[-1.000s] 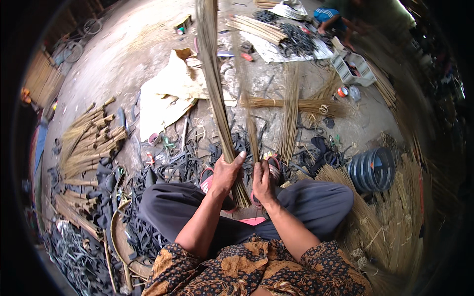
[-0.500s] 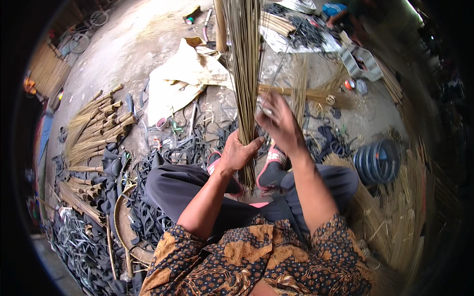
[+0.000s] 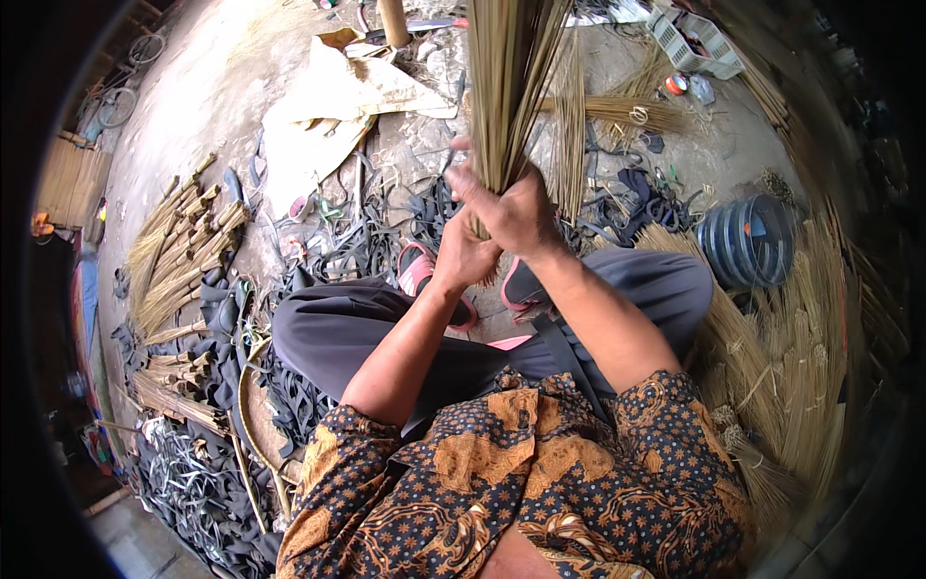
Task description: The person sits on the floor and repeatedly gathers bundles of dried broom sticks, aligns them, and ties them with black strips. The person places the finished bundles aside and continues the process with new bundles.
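Observation:
I sit cross-legged on the ground and hold an upright bundle of thin tan broom sticks [image 3: 511, 77] in front of me. My right hand [image 3: 509, 205] wraps around the bundle near its lower end. My left hand [image 3: 461, 256] grips the bundle's base just below and behind the right hand, partly hidden by it. The bundle's top runs out of the picture at the upper edge. Pink and dark sandals [image 3: 421, 275] show on my feet under the hands.
Tied stick bundles [image 3: 178, 261] lie at the left. Black rubber strips [image 3: 357, 246] cover the ground near my knees. A white sack [image 3: 328, 106] lies ahead, a blue coil [image 3: 748, 241] at right, loose sticks [image 3: 810, 347] beside it, a grey crate [image 3: 696, 39] far right.
The stick bundle has swung from leaning left to upright and nearer my head. My right hand rose from the base to a higher grip over the left hand.

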Tool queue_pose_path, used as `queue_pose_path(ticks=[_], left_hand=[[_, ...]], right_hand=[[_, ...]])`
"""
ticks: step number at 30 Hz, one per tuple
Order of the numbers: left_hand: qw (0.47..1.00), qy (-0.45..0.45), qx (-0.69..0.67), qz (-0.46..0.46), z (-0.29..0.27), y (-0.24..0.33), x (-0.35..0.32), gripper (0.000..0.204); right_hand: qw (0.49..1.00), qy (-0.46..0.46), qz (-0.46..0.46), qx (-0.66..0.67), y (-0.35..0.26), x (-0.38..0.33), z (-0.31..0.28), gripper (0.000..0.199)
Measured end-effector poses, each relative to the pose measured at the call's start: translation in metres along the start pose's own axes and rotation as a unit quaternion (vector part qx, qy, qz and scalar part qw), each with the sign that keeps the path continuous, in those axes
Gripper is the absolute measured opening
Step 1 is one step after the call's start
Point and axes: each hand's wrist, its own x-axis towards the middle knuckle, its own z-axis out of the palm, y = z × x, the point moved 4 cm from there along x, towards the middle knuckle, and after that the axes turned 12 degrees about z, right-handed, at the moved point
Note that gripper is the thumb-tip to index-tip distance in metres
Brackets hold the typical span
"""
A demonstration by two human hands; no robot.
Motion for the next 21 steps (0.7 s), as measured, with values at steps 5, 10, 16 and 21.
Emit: queue_pose_path(ticks=[5, 10, 16, 21], left_hand=[[0.996, 0.047, 0.045, 0.061, 0.001, -0.033, -0.018, 0.045], [0.989, 0.018, 0.134, 0.059, 0.002, -0.056, -0.020, 0.042], [0.993, 0.026, 0.112, -0.031, 0.007, -0.080, -0.031, 0.037], [0.991, 0.011, 0.063, -0.120, 0.013, -0.100, -0.042, 0.030]], right_hand=[[0.999, -0.012, 0.030, -0.013, 0.060, -0.024, -0.001, 0.027], [0.998, 0.019, 0.042, -0.047, 0.081, -0.024, 0.003, 0.021], [0.993, 0.041, 0.027, -0.107, 0.098, -0.019, 0.000, 0.022], [0.976, -0.001, 0.212, -0.054, 0.112, -0.009, -0.003, 0.022]])
